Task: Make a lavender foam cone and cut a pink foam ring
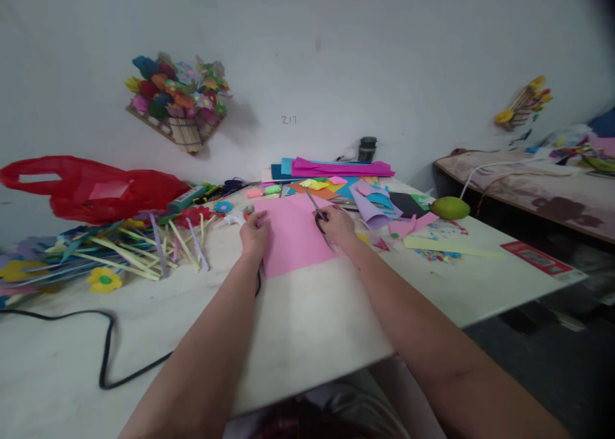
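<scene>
A pink sheet of paper (293, 237) lies in front of me on the white table. My left hand (254, 234) is at its left edge, fingers bent and closed on that edge. On the right side of the sheet, my right hand (339, 224) grips a pair of scissors (314, 203) by the dark handles. The blades point away from me and to the left, over the upper part of the sheet. Whether they touch the paper I cannot tell. Close to the right hand lies a piece of lilac paper (368, 207).
Paper strips (139, 250), a yellow paper flower (104, 280) and a red plastic bag (106, 192) crowd the left. A black cable (108, 349) crosses the front left. Folded magenta paper (341, 168) lies at the back, a green fruit (450, 207) and paper scraps (437, 255) at right.
</scene>
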`<state>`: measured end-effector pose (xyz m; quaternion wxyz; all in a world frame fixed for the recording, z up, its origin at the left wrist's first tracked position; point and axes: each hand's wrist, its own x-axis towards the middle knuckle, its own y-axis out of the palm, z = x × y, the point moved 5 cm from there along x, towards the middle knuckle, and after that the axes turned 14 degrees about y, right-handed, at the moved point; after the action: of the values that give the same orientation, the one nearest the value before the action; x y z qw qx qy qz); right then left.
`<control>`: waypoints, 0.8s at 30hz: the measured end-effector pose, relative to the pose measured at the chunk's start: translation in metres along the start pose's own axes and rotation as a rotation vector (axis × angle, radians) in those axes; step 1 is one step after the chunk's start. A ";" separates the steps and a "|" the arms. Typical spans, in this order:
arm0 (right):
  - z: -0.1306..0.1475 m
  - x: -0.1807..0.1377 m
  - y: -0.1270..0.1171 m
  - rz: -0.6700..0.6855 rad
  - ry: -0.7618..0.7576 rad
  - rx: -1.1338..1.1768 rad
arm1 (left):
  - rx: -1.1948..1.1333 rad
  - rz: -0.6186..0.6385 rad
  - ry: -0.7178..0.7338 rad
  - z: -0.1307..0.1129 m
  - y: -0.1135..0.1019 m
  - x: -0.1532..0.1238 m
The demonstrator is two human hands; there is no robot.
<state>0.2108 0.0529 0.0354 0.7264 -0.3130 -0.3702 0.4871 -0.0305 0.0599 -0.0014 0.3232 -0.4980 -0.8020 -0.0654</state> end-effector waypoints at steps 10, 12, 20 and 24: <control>-0.003 0.003 0.003 -0.012 -0.004 0.038 | 0.001 -0.008 0.008 -0.007 -0.003 -0.002; -0.003 0.003 0.003 -0.015 -0.002 0.034 | 0.010 -0.007 0.010 -0.007 -0.003 -0.002; -0.004 0.004 0.002 -0.014 0.009 0.026 | 0.005 -0.013 0.021 -0.005 -0.002 0.000; -0.005 0.005 0.002 -0.011 0.020 0.036 | -0.002 -0.025 0.027 -0.005 -0.003 0.000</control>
<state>0.2151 0.0583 0.0323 0.7381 -0.3029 -0.3559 0.4866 -0.0307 0.0561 0.0030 0.3325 -0.4871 -0.8039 -0.0768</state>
